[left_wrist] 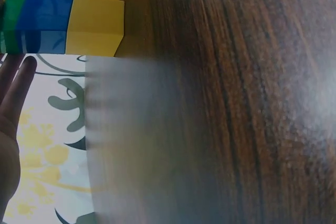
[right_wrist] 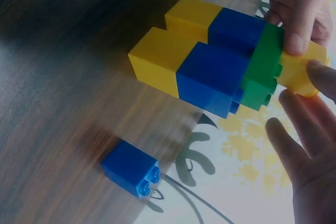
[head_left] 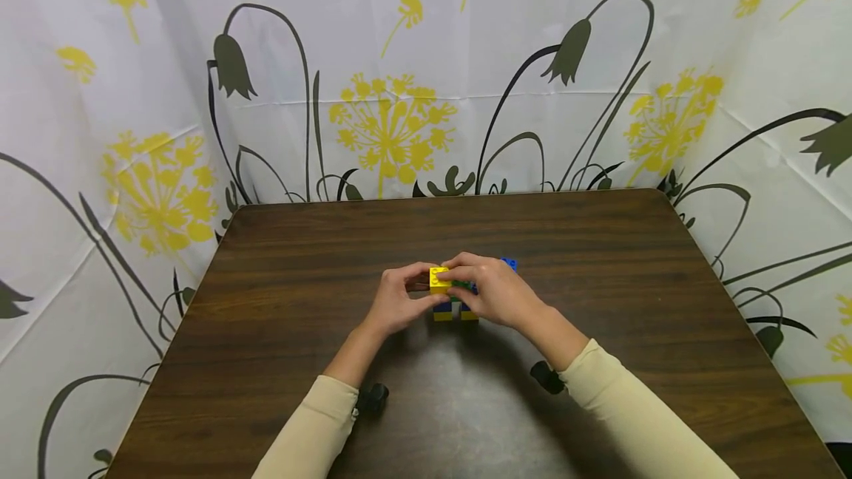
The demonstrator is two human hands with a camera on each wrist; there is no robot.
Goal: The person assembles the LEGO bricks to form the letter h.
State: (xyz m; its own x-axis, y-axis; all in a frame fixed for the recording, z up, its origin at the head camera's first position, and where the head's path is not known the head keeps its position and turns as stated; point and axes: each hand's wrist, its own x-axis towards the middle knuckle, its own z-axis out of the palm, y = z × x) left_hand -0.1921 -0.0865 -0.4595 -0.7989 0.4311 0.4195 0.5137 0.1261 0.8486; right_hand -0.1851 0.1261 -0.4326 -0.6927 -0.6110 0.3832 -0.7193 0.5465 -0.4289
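Observation:
A yellow toy building brick point(head_left: 438, 278) tops a small structure on the table. Both hands hold it: the left hand point(head_left: 393, 298) grips its left side with thumb and fingers, and the right hand point(head_left: 502, 290) pinches it from the right. In the right wrist view, a green brick point(right_wrist: 262, 66) lies directly under it, bridging two columns. Each column has a blue brick point(right_wrist: 212, 74) over a yellow brick point(right_wrist: 163, 61). Part of the left hand point(left_wrist: 10, 145) shows at the left edge of its wrist view, where the top brick is out of sight.
A loose blue brick point(right_wrist: 131, 166) stands on the brown table point(head_left: 299, 257), just behind and right of the structure. Hanging behind the table is a white curtain point(head_left: 426, 43) with flower prints. Black wrist devices point(head_left: 547, 377) sit under both forearms.

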